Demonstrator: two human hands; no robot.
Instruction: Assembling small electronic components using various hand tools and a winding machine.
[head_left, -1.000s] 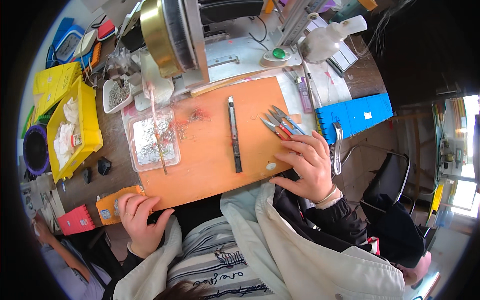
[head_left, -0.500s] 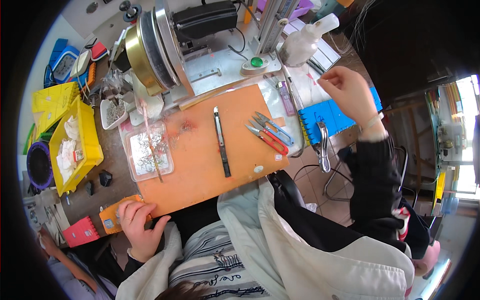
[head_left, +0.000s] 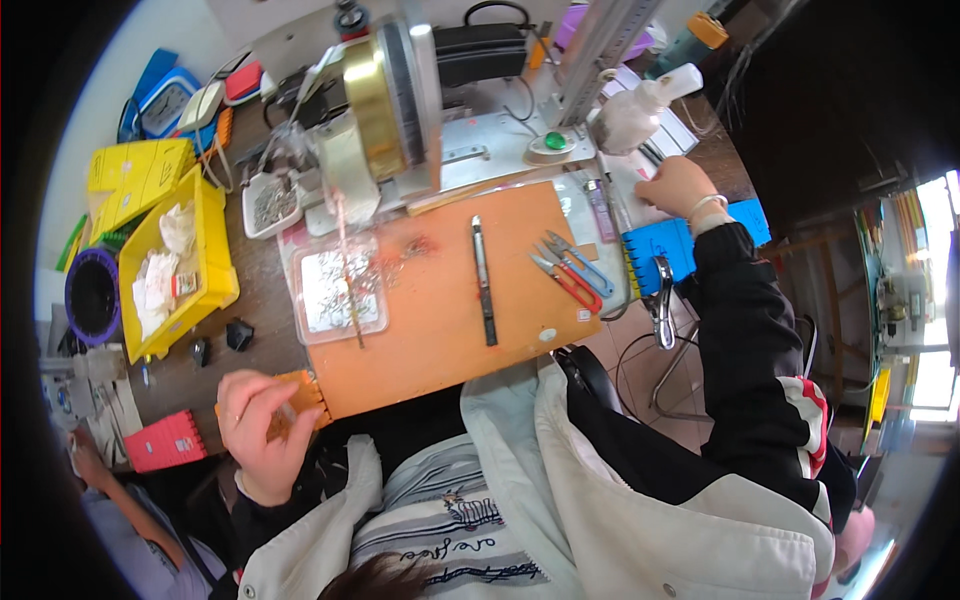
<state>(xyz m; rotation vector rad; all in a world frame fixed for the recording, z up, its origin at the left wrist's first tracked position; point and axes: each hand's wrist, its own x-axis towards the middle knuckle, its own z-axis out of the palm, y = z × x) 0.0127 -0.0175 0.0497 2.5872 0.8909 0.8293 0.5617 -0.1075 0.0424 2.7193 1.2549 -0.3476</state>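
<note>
My right hand (head_left: 682,187) is low over the right end of the bench, beside the white spray bottle (head_left: 632,118) and above a blue plastic piece with a toothed edge (head_left: 662,245). Its fingers are bent together; what they hold, if anything, is hidden. At the near left edge, my left hand (head_left: 262,425) hovers by an orange toothed piece (head_left: 300,398), thumb and fingers apart and nothing between them. On the orange-brown board (head_left: 440,350) lie a slim black-and-silver cutter knife (head_left: 483,280) and two thread snips, red-handled (head_left: 572,285) and blue-handled (head_left: 588,270).
A clear tray of small metal bits (head_left: 340,290) has a thin stick across it. Behind the board stands a machine with a brass-coloured wheel (head_left: 372,110) and green button (head_left: 555,141). At left are a yellow bin (head_left: 215,285) and white dish (head_left: 270,205). Another person's arm (head_left: 130,510) shows lower left.
My right hand has come down toward the bench top beside the spray bottle. My left hand has lifted slightly off the board's corner. The whole view has shifted, moving the bench rightward.
</note>
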